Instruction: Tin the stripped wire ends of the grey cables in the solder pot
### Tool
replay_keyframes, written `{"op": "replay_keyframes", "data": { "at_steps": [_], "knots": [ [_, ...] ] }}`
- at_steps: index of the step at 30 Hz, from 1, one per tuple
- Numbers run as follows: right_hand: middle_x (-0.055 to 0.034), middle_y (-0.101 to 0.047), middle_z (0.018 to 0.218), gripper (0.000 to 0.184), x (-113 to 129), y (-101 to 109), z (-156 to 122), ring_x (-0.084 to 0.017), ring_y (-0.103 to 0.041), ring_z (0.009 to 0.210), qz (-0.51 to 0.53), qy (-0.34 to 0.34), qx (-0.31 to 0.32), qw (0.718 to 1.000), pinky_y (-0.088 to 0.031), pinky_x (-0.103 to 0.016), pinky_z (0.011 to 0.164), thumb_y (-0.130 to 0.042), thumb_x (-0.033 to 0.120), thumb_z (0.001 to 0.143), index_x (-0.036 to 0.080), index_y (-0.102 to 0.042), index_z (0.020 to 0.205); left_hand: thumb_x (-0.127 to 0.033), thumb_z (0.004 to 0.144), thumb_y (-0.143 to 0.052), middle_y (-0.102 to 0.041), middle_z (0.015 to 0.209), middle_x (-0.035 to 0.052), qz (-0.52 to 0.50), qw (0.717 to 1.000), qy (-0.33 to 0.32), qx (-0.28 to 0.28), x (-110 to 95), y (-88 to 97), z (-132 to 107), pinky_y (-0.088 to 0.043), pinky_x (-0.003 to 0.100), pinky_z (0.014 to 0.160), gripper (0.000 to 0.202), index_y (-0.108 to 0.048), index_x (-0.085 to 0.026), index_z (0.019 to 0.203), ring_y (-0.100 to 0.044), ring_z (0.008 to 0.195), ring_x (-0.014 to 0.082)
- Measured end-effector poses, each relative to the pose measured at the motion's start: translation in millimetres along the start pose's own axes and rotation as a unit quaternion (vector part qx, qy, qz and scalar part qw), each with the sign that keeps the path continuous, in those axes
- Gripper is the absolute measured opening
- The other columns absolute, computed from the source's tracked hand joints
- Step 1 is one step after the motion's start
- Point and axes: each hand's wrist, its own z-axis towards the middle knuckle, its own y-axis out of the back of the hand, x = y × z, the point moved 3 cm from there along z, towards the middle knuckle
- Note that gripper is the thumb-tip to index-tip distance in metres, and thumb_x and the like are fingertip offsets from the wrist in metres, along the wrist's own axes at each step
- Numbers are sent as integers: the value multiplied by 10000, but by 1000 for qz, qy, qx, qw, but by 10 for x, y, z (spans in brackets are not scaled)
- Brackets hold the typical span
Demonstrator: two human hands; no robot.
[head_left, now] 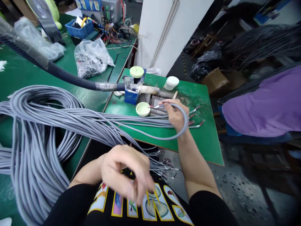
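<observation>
My right hand (176,114) is closed on a grey cable (185,121), which loops back around the wrist. The cable's stripped end, with thin red and dark wires (152,107), points left over the rim of a pale green round dish (143,109). Close to my shirt, my left hand (127,172) hangs in the air, slightly blurred, with loosely bent fingers and nothing visible in them. Under the right hand, several grey cables (141,120) lie across the green board, their stripped ends (198,123) showing red and white wires to the right.
A large coil of grey cable (35,103) covers the left table. A ribbed hose (77,81) runs to a blue block (131,96). A white tub (171,83) and a green-lidded jar (136,72) stand behind. At right sits a person in a purple top (263,103).
</observation>
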Motion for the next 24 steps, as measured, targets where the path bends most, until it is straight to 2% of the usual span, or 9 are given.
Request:
{"op": "replay_keyframes", "data": {
  "at_steps": [2,3,4,9,11,14,17,20,24],
  "knots": [
    [-17,-724,825,149,-133,-107,134,-218,-666,811,12,-7,22,1000,-525,-362,768,-572,327,924,239,-691,940,-570,762,-628,-671,600,33,-16,992,-48,120,-162,-190,-13,-466,209,549,342,-697,-239,717,-613,514,113],
    [-13,-723,813,149,-195,-168,187,-218,-667,801,18,-10,33,999,-524,-362,763,-574,333,922,238,-688,932,-586,794,-572,-675,610,41,-29,984,-66,160,-223,-258,-16,-471,206,554,388,-676,-238,659,-622,526,116],
    [-10,-722,801,148,-249,-231,233,-218,-669,792,21,-14,44,999,-524,-361,756,-576,335,920,236,-686,922,-605,814,-521,-672,608,47,-41,981,-69,174,-266,-301,-16,-473,207,555,445,-650,-233,604,-629,538,122],
    [-5,-707,733,135,-401,-524,361,-211,-664,712,24,-30,99,994,-525,-345,702,-592,307,886,217,-681,840,-706,805,-392,-643,574,74,-50,991,32,123,-294,-321,-44,-451,219,508,603,-578,-211,514,-660,601,159],
    [-4,-704,727,124,-430,-620,372,-211,-663,707,16,-35,116,993,-523,-341,694,-592,292,872,215,-677,827,-732,764,-429,-647,576,69,-65,986,16,154,-275,-317,-27,-456,214,509,595,-577,-216,508,-663,602,159],
    [-1,-705,741,124,-473,-730,365,-215,-662,728,-16,-48,137,989,-523,-345,716,-582,288,863,218,-679,830,-728,724,-498,-663,595,63,-92,970,-65,215,-242,-304,34,-474,208,531,544,-594,-237,511,-670,611,157],
    [-1,-706,757,143,-497,-801,357,-220,-661,758,-45,-49,163,984,-521,-348,745,-567,295,862,222,-684,825,-694,695,-569,-667,612,49,-103,961,-109,234,-204,-273,67,-481,208,549,483,-588,-251,505,-673,624,155],
    [-3,-700,752,164,-486,-834,362,-211,-656,736,-54,-48,185,980,-514,-328,717,-552,297,862,219,-686,807,-675,674,-605,-664,619,44,-104,963,-97,227,-182,-241,65,-479,213,545,462,-581,-248,499,-671,615,156],
    [-2,-697,736,157,-441,-849,375,-202,-643,705,-61,-46,196,978,-498,-307,692,-559,282,845,219,-684,775,-678,725,-536,-668,618,47,-126,963,-39,237,-179,-240,41,-483,210,532,487,-605,-246,510,-657,569,147]
  ]
}}
